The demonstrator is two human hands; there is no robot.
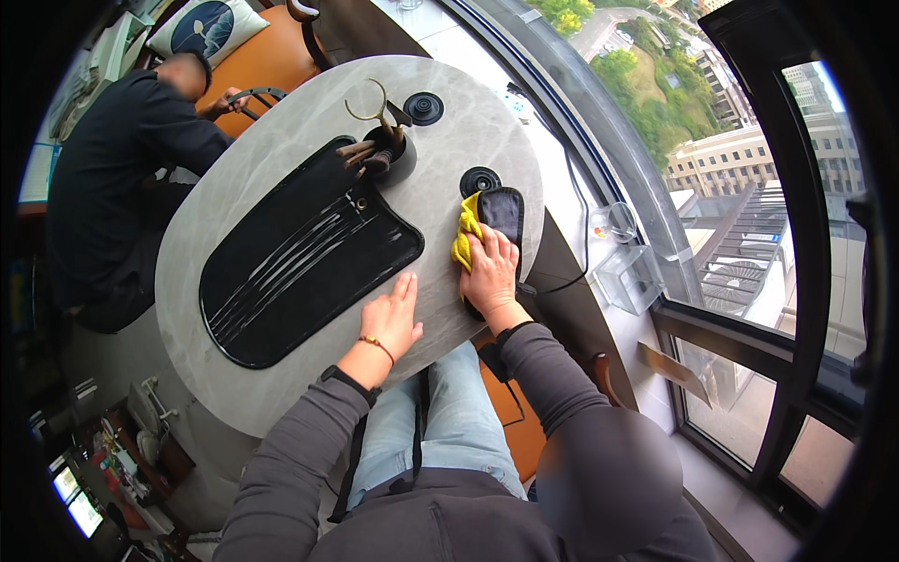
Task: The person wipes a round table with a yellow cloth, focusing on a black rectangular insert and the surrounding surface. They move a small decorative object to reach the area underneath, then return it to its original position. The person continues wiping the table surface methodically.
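Observation:
My right hand [489, 270] presses down on a two-sided cloth, its yellow face [466, 226] bunched under the fingers and its dark grey face [503, 209] spread beyond them. The cloth lies by the edge of a grey marbled oval table [295, 400], against a black round fitting [481, 180]. My left hand [390, 317] rests on the tabletop with nothing in it, fingers extended and thumb apart. Its fingertips are close to the rim of a black tray [281, 295]. Pale streaks, wet marks or reflections, run along the tray, and a small brass-coloured ring [362, 204] sits near one end.
A dark pot [399, 163] with wooden tools and a brush stands beside the tray. Beyond it is another black round fitting [423, 109]. A person [133, 168] bends near an orange chair [270, 49]. Clear containers [627, 279] and a black cable [585, 211] lie along the windowsill.

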